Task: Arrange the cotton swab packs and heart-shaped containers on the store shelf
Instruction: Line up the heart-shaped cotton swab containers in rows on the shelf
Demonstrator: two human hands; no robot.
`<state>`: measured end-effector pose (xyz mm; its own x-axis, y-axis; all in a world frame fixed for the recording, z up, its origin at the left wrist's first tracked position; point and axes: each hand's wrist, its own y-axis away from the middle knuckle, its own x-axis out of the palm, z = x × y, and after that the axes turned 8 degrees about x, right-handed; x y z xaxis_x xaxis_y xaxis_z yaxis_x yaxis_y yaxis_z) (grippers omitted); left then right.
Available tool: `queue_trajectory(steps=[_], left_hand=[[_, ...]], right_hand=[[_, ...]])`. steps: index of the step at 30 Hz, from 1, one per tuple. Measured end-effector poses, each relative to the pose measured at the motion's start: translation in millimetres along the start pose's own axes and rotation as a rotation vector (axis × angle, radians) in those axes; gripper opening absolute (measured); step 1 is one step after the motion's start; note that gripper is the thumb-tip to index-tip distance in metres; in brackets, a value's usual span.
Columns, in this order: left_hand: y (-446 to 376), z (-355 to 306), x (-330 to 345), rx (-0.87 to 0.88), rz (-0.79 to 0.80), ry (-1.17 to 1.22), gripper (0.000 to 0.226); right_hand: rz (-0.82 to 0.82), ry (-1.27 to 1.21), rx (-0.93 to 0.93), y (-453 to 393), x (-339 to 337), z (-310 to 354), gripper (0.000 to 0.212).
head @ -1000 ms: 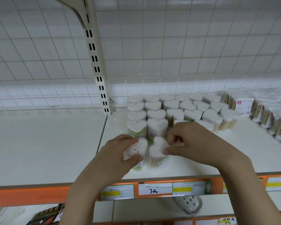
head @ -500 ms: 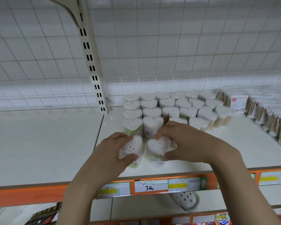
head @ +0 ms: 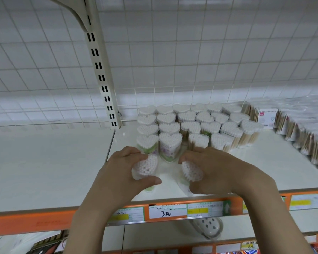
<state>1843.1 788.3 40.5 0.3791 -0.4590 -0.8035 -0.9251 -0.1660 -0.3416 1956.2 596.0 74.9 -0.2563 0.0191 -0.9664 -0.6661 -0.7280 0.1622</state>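
Heart containers [head: 189, 123] in rows at shelf [head: 50, 167] rear, ctr. Swab packs [head: 305, 136] to right. Two more containers at front edge, apart: left [head: 145, 167] in left hand [head: 117, 176], right [head: 192, 171] in right hand [head: 222, 173]. Price tags [head: 168, 211] below edge.

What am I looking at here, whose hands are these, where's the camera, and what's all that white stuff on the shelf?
No machine here: a person wears a camera on their head, looking down at their own hands. The left hand grips one heart-shaped container of cotton swabs; the right hand grips another. Both sit near the front of a white store shelf. Behind them stand rows of the same containers, with wrapped swab packs further right. Price labels line the orange shelf edge.
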Motion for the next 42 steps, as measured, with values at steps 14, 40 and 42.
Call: queue_trajectory(steps=[14, 40, 42], left_hand=[[1.0, 3.2, -6.0, 0.004, -0.064, -0.086, 0.047], [2.9, 10.2, -9.3, -0.009, -0.108, -0.131, 0.046], [2.9, 10.3, -10.2, -0.016, -0.109, -0.136, 0.046]], right_hand=[[-0.032, -0.156, -0.033, -0.3, 2.2, -1.4, 0.046], [-0.047, -0.077, -0.159, -15.4, 25.7, 3.5, 0.065], [-0.041, -0.115, -0.15, -13.9, 21.4, 1.9, 0.063]])
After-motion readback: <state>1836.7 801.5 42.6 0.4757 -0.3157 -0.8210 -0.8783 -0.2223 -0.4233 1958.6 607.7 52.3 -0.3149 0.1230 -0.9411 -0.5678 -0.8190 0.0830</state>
